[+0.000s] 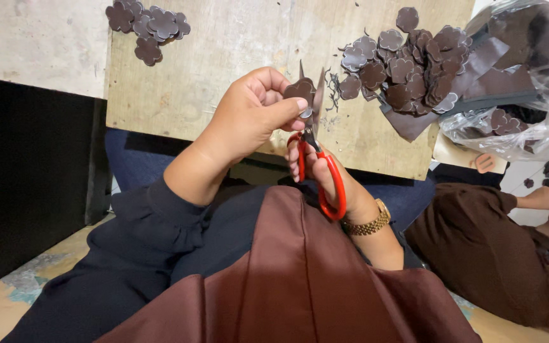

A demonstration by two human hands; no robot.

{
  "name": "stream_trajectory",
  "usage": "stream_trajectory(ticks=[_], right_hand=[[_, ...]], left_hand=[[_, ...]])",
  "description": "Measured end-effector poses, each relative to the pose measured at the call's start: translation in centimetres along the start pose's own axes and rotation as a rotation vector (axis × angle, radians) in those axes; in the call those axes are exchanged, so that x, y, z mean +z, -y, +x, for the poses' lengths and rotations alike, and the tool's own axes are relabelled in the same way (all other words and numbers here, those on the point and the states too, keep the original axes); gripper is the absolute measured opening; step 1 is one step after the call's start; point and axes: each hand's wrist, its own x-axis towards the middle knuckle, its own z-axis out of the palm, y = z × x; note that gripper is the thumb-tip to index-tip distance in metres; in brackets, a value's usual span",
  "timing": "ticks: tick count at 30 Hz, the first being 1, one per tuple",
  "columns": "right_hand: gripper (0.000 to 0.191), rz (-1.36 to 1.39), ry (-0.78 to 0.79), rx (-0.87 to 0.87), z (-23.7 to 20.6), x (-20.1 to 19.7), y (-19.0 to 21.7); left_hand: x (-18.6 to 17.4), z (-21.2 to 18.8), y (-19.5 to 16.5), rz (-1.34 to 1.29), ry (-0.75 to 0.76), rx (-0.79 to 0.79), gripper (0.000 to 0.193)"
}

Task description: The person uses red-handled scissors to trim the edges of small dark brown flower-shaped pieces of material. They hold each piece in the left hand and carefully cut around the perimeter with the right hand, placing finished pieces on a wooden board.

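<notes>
My left hand (249,114) pinches a small dark brown flower-shaped piece (300,89) between thumb and fingers, just above the board's near edge. My right hand (332,174) sits below it, fingers through the red handles of a pair of scissors (316,159). The scissor blades point up and are parted around the edge of the brown piece. A gold watch band circles my right wrist.
A wooden board (223,51) carries a small heap of cut brown flower shapes (147,25) at the far left and a bigger heap (414,70) with strips at the right. A clear plastic bag (522,82) lies at the right. Another person in brown (490,248) sits at the right.
</notes>
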Motion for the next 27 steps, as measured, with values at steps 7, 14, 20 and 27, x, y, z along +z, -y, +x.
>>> stream_trajectory(ticks=[7,14,20,27], right_hand=[[0.074,-0.115,0.048,-0.053,0.11,0.17,1.04],[0.078,-0.209,-0.026,-0.139,0.58,0.28,0.52],[0.079,-0.156,-0.047,-0.087,0.27,0.28,0.79],[0.084,-0.079,-0.02,-0.052,0.26,0.21,0.75]], left_hand=[[-0.23,-0.2,-0.24,-0.043,0.019,-0.048,0.015],[0.14,-0.24,-0.19,-0.084,0.067,-0.025,0.011],[0.24,-0.26,0.22,0.013,0.044,0.096,0.012],[0.33,-0.32,-0.28,0.043,0.019,0.07,0.013]])
